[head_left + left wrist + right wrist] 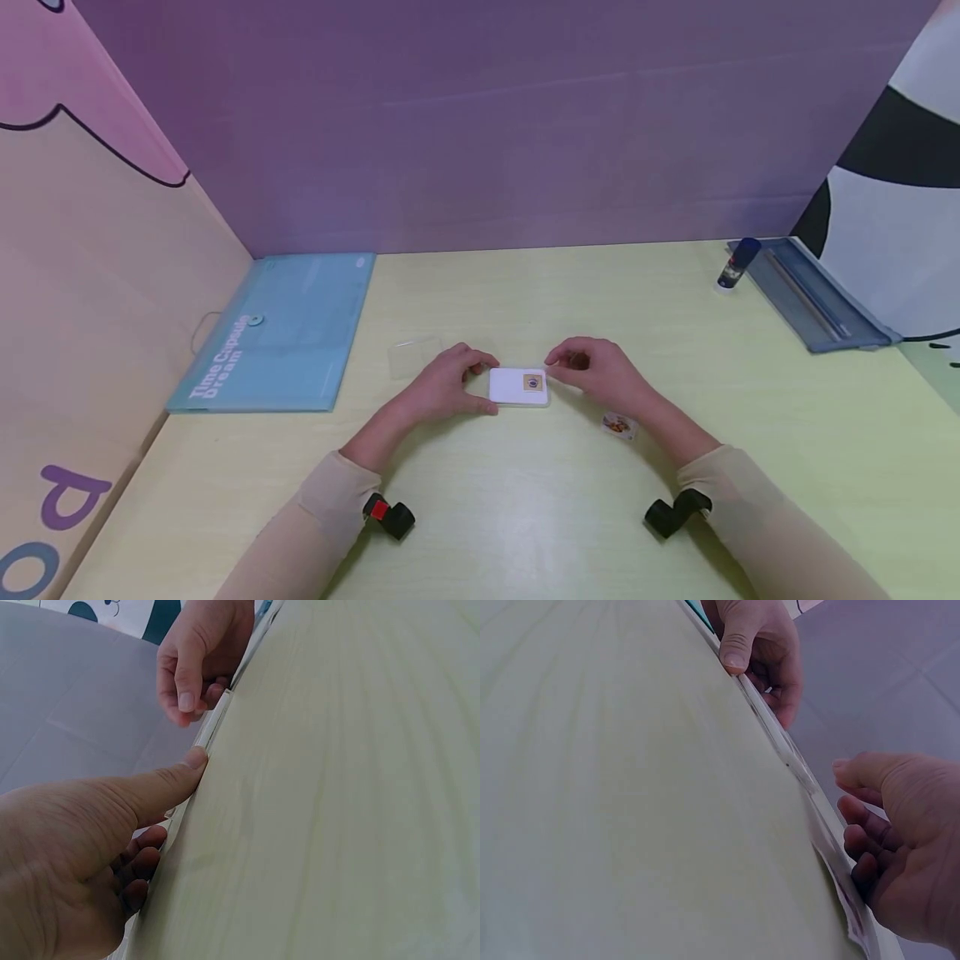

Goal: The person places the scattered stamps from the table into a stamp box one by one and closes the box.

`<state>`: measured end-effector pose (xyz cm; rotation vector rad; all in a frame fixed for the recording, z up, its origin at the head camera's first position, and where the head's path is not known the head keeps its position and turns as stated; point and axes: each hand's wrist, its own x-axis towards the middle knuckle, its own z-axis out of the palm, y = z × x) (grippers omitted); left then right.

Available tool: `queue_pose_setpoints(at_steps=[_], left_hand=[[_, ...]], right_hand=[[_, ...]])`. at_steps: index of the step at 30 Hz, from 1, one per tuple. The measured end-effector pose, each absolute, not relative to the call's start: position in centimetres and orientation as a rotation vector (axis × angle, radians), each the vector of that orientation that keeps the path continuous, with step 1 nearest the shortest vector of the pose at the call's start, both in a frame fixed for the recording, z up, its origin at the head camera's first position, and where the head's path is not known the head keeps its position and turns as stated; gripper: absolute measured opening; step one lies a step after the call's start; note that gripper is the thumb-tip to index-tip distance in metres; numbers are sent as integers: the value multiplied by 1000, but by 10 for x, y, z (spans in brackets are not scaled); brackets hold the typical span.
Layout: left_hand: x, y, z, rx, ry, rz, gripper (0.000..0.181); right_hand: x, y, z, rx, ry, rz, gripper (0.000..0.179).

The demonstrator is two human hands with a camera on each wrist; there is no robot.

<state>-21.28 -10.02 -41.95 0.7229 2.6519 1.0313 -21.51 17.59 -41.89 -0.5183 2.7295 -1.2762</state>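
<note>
**Two hands at a white case on the bench**

White rectangular case (510, 387), rounded corners, lies flat on the bench (525, 500), between the two hands. A small tan sticker with a dark figure (533, 382) sits on the right half of the case's upper face.

Left hand (455, 382): at the case's left end, fingers grasping it, thumb at the near corner, index finger at the far one. Right hand (596, 367): at the case's right end, fingers bent and released, nothing seen between them; whether a fingertip touches the case's edge, cannot tell.

Small printed piece (618, 425): right of the case and nearer the person, beside the right wrist. Thin clear sheet (414, 357): left of the case and a little farther off, partly behind the left hand. Light-blue folder (300, 333), lettered "Time Capsule Dream": well to the case's left. Glue stick (737, 265), dark blue cap, white base: well right of the case and beyond it, just beside a dark blue pouch (802, 287).
</note>
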Motion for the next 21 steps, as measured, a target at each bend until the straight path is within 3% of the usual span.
queue_pose_setpoints(at_steps=[21], left_hand=[[-212, -102, -419, 735, 2655, 1031, 60]], right_hand=[[-197, 202, -415, -477, 2734, -1280, 12]])
